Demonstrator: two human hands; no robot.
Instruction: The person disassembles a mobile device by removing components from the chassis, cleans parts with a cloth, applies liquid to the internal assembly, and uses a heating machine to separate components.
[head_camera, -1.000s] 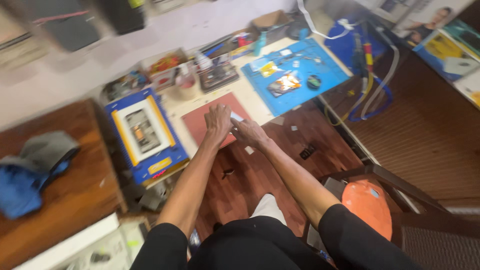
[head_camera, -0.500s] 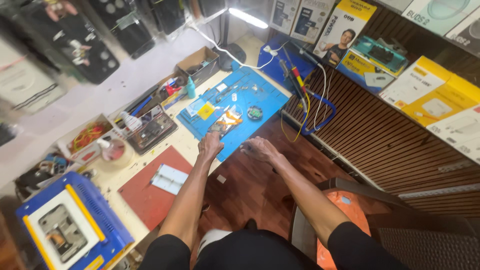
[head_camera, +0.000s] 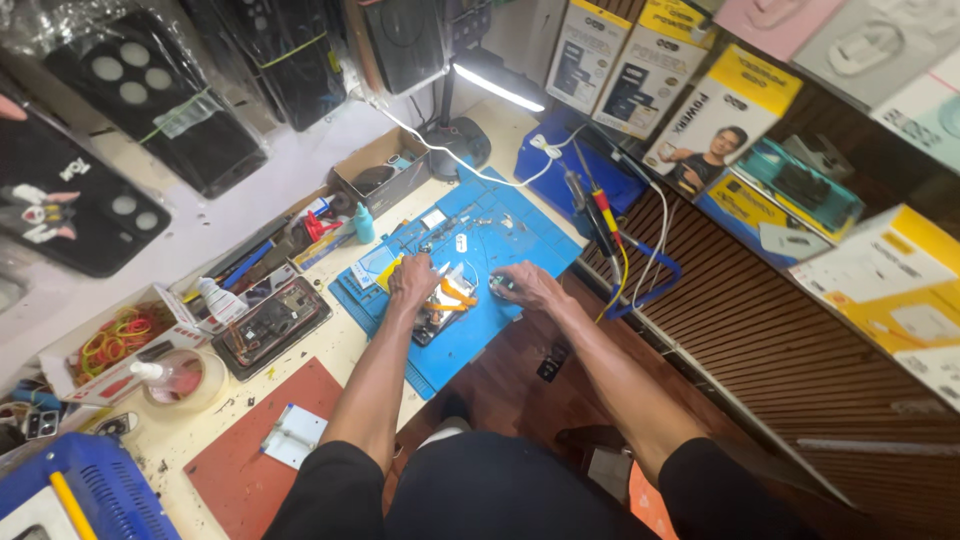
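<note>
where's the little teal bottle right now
In the head view the teal bottle stands upright at the back left corner of the blue work mat, just in front of the open cardboard box and beyond the left hand.

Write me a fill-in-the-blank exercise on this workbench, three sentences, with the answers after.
1. Both hands work over a work mat whose colour is ____.
2. The left hand rests beside the opened phone, across which lies a tool with ____ handles.
3. The box at the left of the bench holds coloured rubber ____.

Missing words: blue; orange; bands
</note>
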